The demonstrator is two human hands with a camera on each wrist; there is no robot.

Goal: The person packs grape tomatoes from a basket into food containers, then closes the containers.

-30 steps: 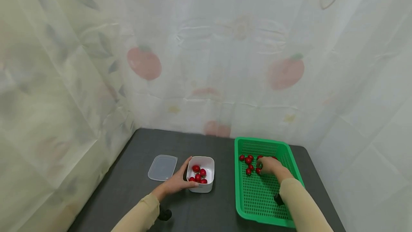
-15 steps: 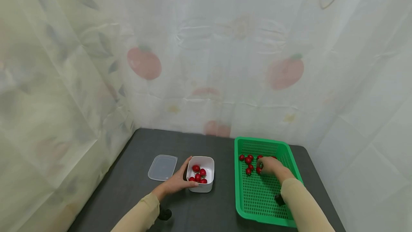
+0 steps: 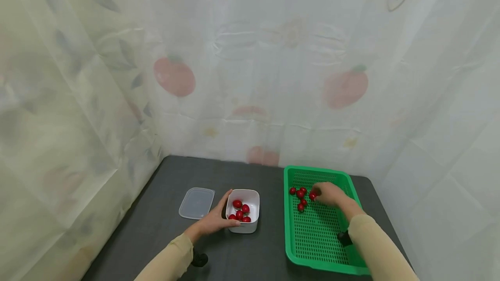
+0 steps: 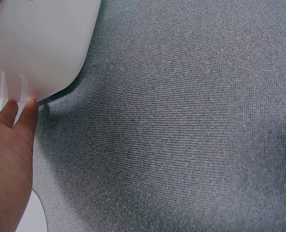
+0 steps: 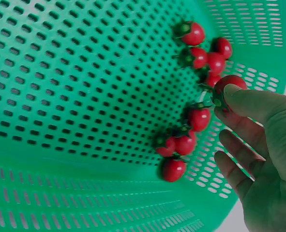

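Note:
My left hand [image 3: 212, 221] grips a small white square container [image 3: 246, 228] from its left side, thumb along the near rim and fingers at the far side. Several red cherry tomatoes [image 3: 239, 214] lie in it. In the left wrist view, fingertips [image 4: 30, 108] press on the container's pale wall [image 4: 51, 53]. Over the green basket [image 3: 312, 242], my right hand [image 3: 331, 195] pinches one cherry tomato [image 5: 233, 83] with a green stem between thumb and forefinger, the other fingers loosely bent. Several more tomatoes [image 5: 199, 118] with green tops lie in the basket below that hand.
A translucent lid [image 3: 197, 203] lies flat on the dark grey table [image 3: 269, 246], left of the container. The basket's raised green rim [image 3: 287, 229] stands between the container and my right hand. Printed curtains [image 3: 250, 77] hang behind the table and at both sides.
My right hand has moved slightly up and back within the basket, and a cherry tomato now shows pinched in its fingers. The left hand and container have stayed in place.

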